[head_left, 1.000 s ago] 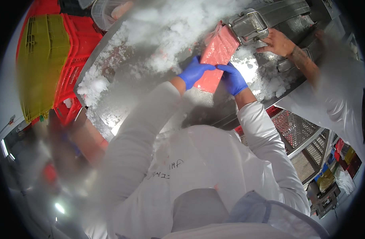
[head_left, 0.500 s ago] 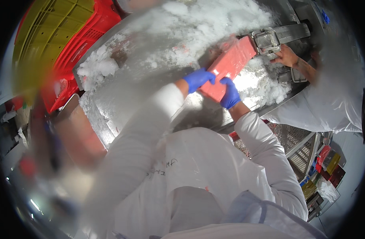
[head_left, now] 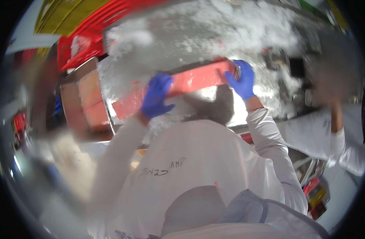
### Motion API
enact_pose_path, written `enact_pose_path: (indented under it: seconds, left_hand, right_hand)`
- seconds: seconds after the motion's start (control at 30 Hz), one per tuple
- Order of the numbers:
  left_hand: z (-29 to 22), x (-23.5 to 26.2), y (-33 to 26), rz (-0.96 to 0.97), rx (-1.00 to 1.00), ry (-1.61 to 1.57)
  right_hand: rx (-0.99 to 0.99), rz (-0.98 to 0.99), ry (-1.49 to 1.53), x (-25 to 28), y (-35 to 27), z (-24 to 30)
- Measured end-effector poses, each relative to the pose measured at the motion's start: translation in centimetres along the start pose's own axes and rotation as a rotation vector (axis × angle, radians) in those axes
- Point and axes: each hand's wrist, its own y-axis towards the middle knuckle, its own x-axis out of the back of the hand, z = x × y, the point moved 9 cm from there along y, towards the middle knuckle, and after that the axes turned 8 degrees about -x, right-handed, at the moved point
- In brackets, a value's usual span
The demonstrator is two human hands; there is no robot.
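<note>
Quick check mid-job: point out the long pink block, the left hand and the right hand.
Long pink block (head_left: 196, 80), head view: bare stretch of its upper face.
Left hand (head_left: 155, 96), head view: its gloved back.
Right hand (head_left: 243, 81), head view: its gloved back.

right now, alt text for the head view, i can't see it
A glossy pink block, right end held by the blue-gloved right hand, gloved left hand spread over it, above an icy metal table; red crates at upper left.

Room lies beyond the slab (head_left: 198, 79); leftward, the tray (head_left: 86, 68) blocks.
</note>
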Motion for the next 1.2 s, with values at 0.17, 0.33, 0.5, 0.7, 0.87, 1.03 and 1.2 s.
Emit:
enact_pose_path:
  seconds: [0.17, 0.33, 0.5, 0.7, 0.87, 1.03, 1.2]
  left_hand:
    - [5.9, -3.7, -0.8, -0.081, 0.3, 0.283]
    - [7.2, -1.3, -6.2, 0.024, 0.396, 0.403]
    - [6.4, -1.0, -6.8, 0.107, 0.388, 0.491]
    - [6.4, -1.4, -7.1, 0.097, 0.422, 0.494]
    - [2.8, -3.0, -5.7, -0.004, 0.329, 0.332]
    - [-0.9, -3.6, -3.7, 0.024, 0.336, 0.385]
    - [1.6, -4.5, -6.7, -0.027, 0.406, 0.347]
  right_hand:
    - [0.036, 0.56, 0.182, -13.9, -4.9, -2.0]
    - [0.026, 0.842, -0.04, -21.6, -7.1, 1.4]
    - [0.15, 0.65, -0.044, -21.0, -6.2, 1.8]
    - [-0.104, 0.704, 0.203, -17.5, -7.2, 2.9]
    - [-0.207, 0.634, 0.668, -13.0, -12.6, -1.3]
    - [-0.61, 0.702, 0.642, -13.2, -14.9, -9.7]
    - [-0.996, 0.671, 0.55, -19.0, -15.9, -11.4]
